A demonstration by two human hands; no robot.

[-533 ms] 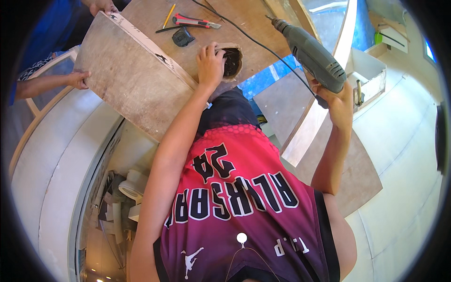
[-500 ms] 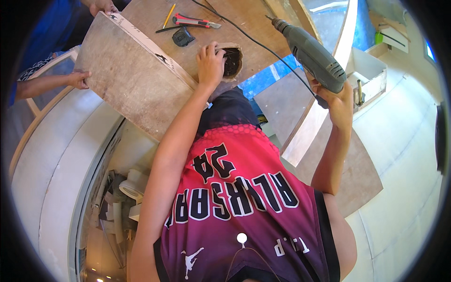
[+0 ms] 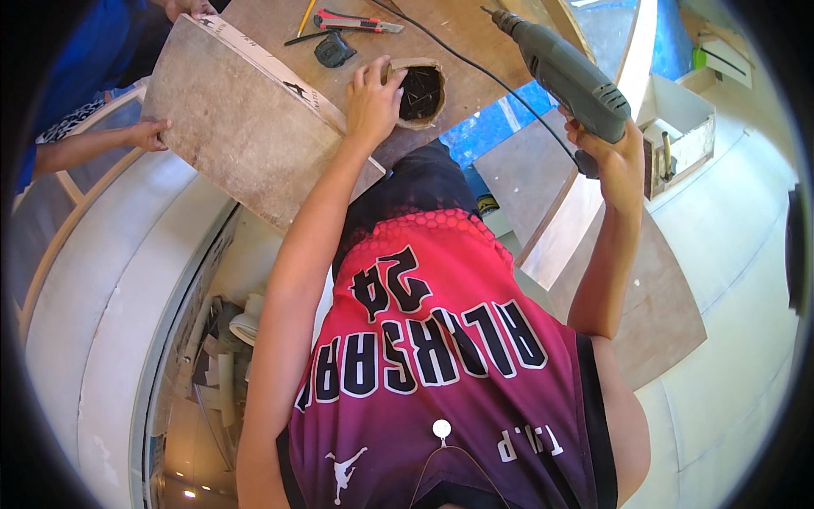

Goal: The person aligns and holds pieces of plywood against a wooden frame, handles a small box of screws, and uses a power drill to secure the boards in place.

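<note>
My right hand [image 3: 612, 153] grips the handle of a dark grey power drill [image 3: 570, 81], held up at the right with its bit pointing away to the far left. A black cord [image 3: 475, 75] runs near it. My left hand [image 3: 374, 100] is at the left rim of a round, brown-edged container [image 3: 441, 95], fingers curled with the thumb over the edge. Thin dark pieces, like screws or nails, lie inside. Whether a small piece is between my fingers is hidden. Left of this hand lies a brown wooden panel [image 3: 246, 119] with a pale printed strip [image 3: 254, 61] along its edge.
A co-worker's hand [image 3: 151, 134] holds the panel's left edge; another hand [image 3: 191, 8] is at its far corner. On the plywood table [image 3: 475, 51] are a red utility knife [image 3: 358, 21], black tape measure [image 3: 334, 49] and yellow pencil [image 3: 306, 17]. A white box [image 3: 682, 127] stands right.
The whole view has shifted slightly. My left hand has drawn a little left from over the container's mouth to its rim. The drill stays raised in my right hand.
</note>
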